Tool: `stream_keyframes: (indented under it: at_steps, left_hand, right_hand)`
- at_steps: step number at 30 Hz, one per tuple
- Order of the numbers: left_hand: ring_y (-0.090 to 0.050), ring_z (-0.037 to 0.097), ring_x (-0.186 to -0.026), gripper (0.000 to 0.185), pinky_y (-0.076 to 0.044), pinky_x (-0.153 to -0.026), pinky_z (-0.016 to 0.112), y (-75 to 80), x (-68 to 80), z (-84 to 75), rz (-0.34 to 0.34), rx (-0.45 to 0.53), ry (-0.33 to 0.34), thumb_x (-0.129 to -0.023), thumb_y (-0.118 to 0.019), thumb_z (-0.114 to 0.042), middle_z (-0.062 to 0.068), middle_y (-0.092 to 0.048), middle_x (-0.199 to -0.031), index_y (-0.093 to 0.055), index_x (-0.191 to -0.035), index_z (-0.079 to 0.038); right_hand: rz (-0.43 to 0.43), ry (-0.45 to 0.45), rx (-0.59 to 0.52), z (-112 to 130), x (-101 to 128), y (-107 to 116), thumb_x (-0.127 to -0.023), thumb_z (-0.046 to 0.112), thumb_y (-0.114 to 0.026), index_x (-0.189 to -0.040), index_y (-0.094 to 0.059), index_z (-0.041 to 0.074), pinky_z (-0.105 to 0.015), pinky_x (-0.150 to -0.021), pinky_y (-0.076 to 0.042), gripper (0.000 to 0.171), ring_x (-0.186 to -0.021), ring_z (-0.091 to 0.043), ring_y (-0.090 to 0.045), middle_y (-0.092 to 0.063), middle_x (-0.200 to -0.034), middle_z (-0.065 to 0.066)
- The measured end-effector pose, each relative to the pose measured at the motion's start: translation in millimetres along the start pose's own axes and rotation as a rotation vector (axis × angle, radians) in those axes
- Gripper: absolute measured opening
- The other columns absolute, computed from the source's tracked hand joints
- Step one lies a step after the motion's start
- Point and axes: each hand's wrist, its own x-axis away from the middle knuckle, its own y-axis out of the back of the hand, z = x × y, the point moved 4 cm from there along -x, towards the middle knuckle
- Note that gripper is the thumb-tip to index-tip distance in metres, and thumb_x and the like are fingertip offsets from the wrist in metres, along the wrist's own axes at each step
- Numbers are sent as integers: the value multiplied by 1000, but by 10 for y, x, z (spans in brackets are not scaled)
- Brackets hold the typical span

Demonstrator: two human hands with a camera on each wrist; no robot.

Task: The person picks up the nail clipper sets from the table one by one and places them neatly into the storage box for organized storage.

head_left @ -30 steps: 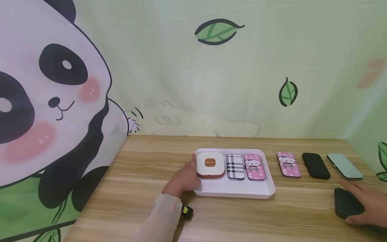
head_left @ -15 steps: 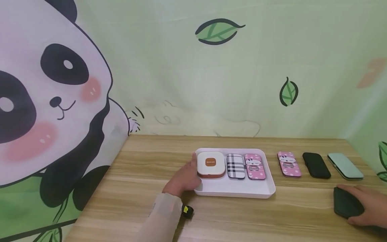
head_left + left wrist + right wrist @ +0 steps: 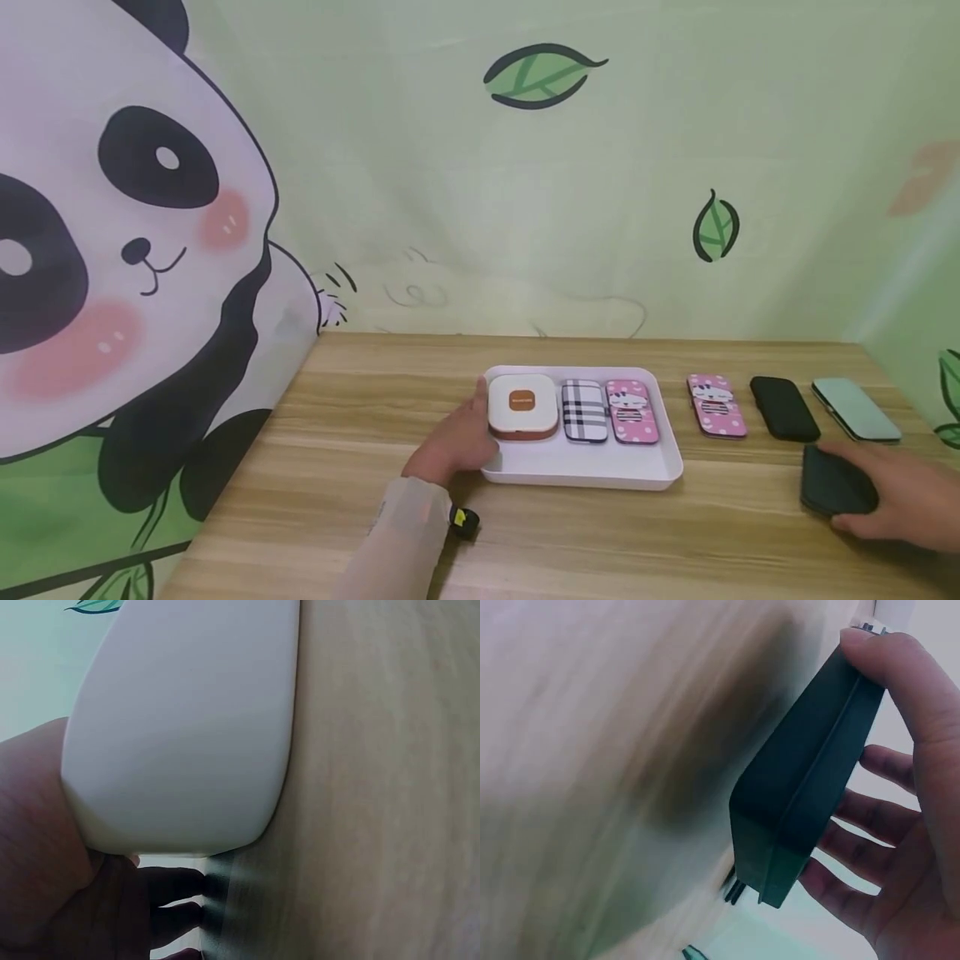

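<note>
At the left end of a white tray, my left hand grips the side wall; in the left wrist view the tray wall fills the middle, with the fingers bent down beyond it. In the tray lie a cream square case with a brown label, a plaid case and a pink cartoon case. My right hand holds a dark green hard case between thumb and fingers. The right wrist view shows this case tilted above the table, its shadow beneath.
Right of the tray, a second pink cartoon case, a black case and a pale mint case lie in a row on the wooden table. A panda-print curtain hangs behind the table's back edge.
My right hand has closed its grip on the dark green case and moved it left and slightly back, off the table. The left hand stays at the tray.
</note>
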Motion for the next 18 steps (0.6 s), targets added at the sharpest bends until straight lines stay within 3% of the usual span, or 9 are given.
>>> stream_keyframes:
  at_steps: [6,11,18]
  left_hand:
    - [-44,23,-132,99,-33,-116,43,6,18,-7,13,16,1,-83,-59,-8,15,-26,-164,2,-161,-7]
    - [-41,24,-138,100,-31,-118,43,0,8,-2,18,25,-9,-82,-59,-7,16,-26,-164,3,-161,-6]
    - [-43,22,-131,102,-35,-114,40,-11,-8,16,17,18,-6,-81,-60,-8,15,-26,-164,4,-161,-7]
  right_hand:
    - [-22,15,34,138,-76,74,-60,73,-80,-136,-54,-2,-58,-78,-52,109,-102,-48,-63,-62,-119,-33]
    - [-21,37,41,323,-124,212,-63,71,-80,-137,-54,1,-55,-74,-53,106,-99,-44,-64,-63,-117,-31]
    - [-132,151,65,601,-204,422,-65,69,-80,-136,-59,7,-55,-76,-54,97,-101,-40,-66,-65,-123,-21]
